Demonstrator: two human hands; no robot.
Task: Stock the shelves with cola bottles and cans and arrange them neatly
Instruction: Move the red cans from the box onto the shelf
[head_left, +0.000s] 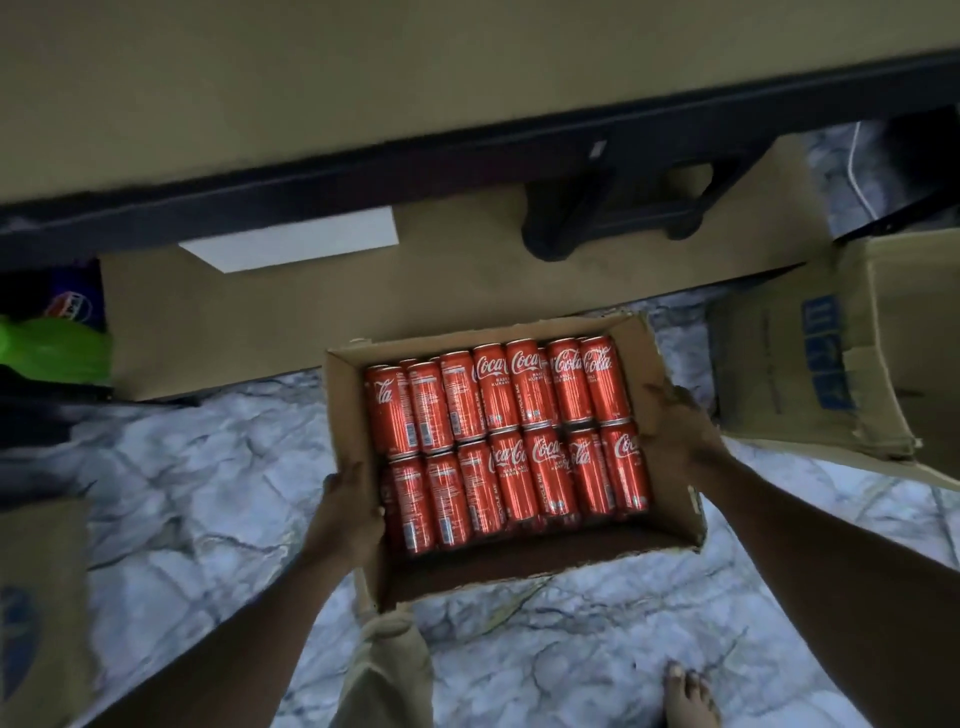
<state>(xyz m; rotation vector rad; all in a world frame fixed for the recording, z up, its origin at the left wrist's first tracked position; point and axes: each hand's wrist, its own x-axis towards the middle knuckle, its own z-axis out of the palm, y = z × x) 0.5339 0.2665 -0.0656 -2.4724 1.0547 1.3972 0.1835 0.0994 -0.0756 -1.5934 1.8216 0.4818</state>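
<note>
Fingers (658, 397) of the left hand (348, 514) and right hand (675, 439) are wrapped round opposite box (345, 400) walls; cans (509, 441) are laid pointing towards the shelf (311, 78).

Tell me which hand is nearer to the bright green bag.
Left. The left hand holds the left wall of the box of cans, on the side of the green bag. The right hand holds the opposite wall, farther from it.

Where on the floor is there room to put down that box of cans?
Bare marble floor lies left of the box, between the flat cardboard and the left hand, and a smaller patch near the bare foot. Right of the box the open carton crowds in. Inside, the cans fill all but a strip at the near end.
</note>
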